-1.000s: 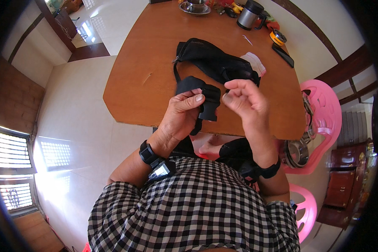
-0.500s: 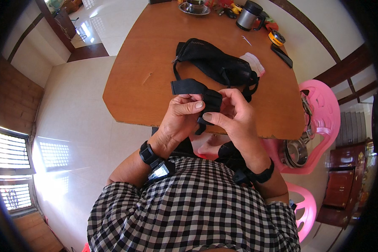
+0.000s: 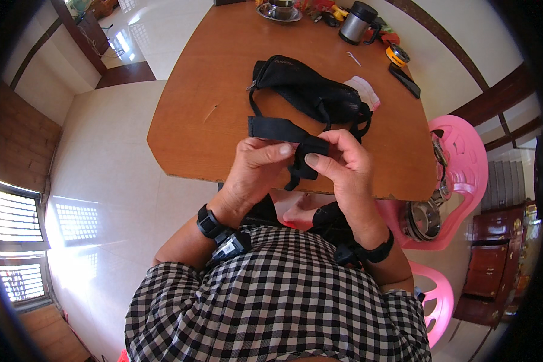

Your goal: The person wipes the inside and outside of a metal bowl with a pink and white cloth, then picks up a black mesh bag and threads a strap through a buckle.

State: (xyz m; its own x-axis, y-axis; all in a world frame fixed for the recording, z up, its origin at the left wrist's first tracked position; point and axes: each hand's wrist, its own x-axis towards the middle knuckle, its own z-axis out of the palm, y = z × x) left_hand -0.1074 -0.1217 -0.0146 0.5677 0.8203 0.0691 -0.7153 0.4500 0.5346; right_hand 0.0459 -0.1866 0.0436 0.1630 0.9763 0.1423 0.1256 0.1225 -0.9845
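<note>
A black webbing strap (image 3: 276, 128) is stretched between my two hands above the near edge of the table. My left hand (image 3: 253, 166) pinches it from the left, thumb on top, and a flat end sticks out beyond the fingers. On the other side my right hand (image 3: 348, 161) grips a folded, bunched part between thumb and fingers. A short piece dangles below. Just past my hands lies a black waist bag (image 3: 308, 90) with a zipper; whether the strap joins it is hard to see behind my right hand.
The wooden table (image 3: 193, 120) carries a pinkish-white cloth (image 3: 363, 92), a phone (image 3: 404, 81), a yellow-and-black round tin (image 3: 397, 55), a steel mug (image 3: 359, 23) and a metal plate (image 3: 279, 12). To the right, a pink chair (image 3: 473, 151) holds metal pots (image 3: 426, 218).
My right hand has shifted slightly right with the bunched part of the strap, and my hands are a little farther apart. The waist bag has stayed in place.
</note>
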